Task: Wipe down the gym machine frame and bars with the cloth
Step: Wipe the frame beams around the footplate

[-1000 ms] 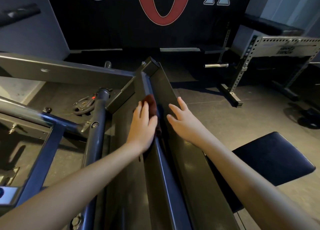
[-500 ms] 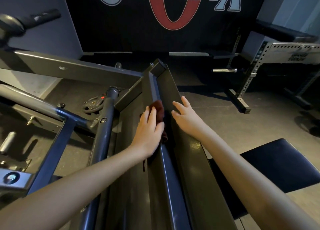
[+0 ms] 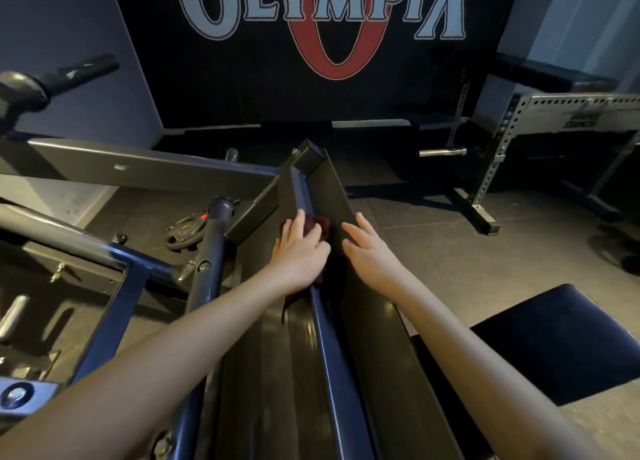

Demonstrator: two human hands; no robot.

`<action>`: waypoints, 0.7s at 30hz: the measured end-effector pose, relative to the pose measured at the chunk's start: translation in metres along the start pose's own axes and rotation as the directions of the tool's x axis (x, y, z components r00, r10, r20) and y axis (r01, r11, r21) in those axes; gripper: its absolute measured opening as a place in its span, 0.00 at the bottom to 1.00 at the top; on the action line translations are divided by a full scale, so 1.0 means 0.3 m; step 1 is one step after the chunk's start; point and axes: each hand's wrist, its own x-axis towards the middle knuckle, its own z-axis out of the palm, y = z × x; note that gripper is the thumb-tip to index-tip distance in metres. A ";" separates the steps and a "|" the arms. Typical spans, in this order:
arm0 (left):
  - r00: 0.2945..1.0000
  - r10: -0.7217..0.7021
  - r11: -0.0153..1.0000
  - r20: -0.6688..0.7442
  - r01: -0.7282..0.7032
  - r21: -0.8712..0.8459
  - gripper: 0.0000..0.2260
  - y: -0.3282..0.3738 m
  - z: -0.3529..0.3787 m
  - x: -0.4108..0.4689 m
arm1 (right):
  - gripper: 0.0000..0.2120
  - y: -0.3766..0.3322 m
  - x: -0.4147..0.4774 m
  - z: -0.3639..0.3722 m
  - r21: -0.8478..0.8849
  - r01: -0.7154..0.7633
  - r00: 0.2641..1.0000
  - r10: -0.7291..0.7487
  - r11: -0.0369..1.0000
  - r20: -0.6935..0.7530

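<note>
Left grip (image 3: 299, 251) flat on top of the central rail (image 3: 325, 331) of the machine frame (image 3: 138, 168), fingers straight and close together. Pressing the dark red cloth (image 3: 320, 224) down onto the rail, not curled round it. Cloth bunched under the palm, one part showing beyond the fingertips toward the far end of the rail, another small part hanging out below the wrist on the left side of the rail.

Right grip (image 3: 370, 257) just to the right of the rail, fingers straight and a little spread, resting on the sloped dark panel (image 3: 377, 338) running along the rail. Holding nothing. Both grips near each other in the far half of the rail, with only the rail and the cloth between them.

Left of the rail: a round grey bar (image 3: 207, 262), and past it a weight plate (image 3: 181, 232) lying on the floor (image 3: 450, 269). Right of the rail, near its lower end: a black padded seat (image 3: 561, 345). Well beyond the far end of the rail: a black banner (image 3: 242, 78) with large letters. Further right of the rail, a perforated steel rack (image 3: 491, 168) with a short chrome bar (image 3: 441, 152).
</note>
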 end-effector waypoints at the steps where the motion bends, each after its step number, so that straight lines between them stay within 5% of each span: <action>1: 1.000 0.012 1.000 0.026 -0.013 0.004 0.22 -0.002 0.000 -0.011 | 0.23 0.004 0.002 0.002 -0.002 -0.001 1.000 0.001 1.000 0.001; 6: 0.994 -0.021 0.994 -0.107 0.032 0.101 0.28 0.030 -0.012 0.082 | 0.23 0.006 0.005 0.002 -0.014 -0.020 1.000 0.020 1.000 0.003; 9: 0.990 -0.052 0.983 -0.135 0.027 -0.182 0.29 0.009 -0.032 0.117 | 0.23 0.006 0.004 0.005 -0.066 -0.004 1.000 0.003 0.998 -0.004; 11: 0.985 -0.057 0.899 -0.160 -0.019 -0.437 0.25 -0.040 -0.077 0.118 | 0.23 0.007 0.006 0.005 -0.222 0.005 1.000 -0.005 0.975 0.002; 16: 0.982 -0.103 0.884 -0.157 0.018 -0.467 0.19 -0.141 -0.137 0.150 | 0.23 -0.043 0.034 0.004 -0.643 0.161 0.969 -0.243 0.749 -0.040; 18: 0.992 -0.079 0.854 -0.097 0.017 -0.521 0.17 -0.148 -0.128 0.166 | 0.23 -0.090 0.091 0.040 -0.566 0.229 0.959 -0.283 0.792 -0.008; 21: 0.994 -0.064 0.857 -0.093 0.006 -0.516 0.18 -0.168 -0.134 0.171 | 0.27 -0.133 0.193 0.119 -0.405 0.171 0.983 -0.131 0.898 0.125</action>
